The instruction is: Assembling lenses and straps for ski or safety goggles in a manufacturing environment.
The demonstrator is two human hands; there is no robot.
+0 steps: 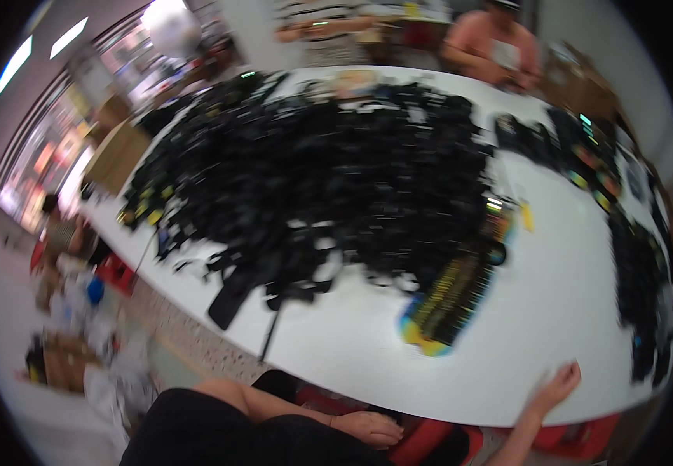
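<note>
My left hand (369, 427) rests low by my lap, beside the red stool, its fingers lying flat and no object seen in it. Over the near right edge of the white table (336, 349) is my right hand (558, 386), loosely bent. Its fingers are smeared by motion, and I make out nothing in them. Farther in, apart from both hands, lies a row of dark, flat pieces with yellow and blue ends (449, 303). Beyond it spreads a large heap of black items (329, 171), too blurred to name.
More black items (639, 295) line the table's right side. A yellow object (526, 217) lies near the heap. Two people (496, 43) are at the far side; another sits at left. Cardboard boxes (581, 81) stand at back right. Plastic bags (115, 388) are on the floor.
</note>
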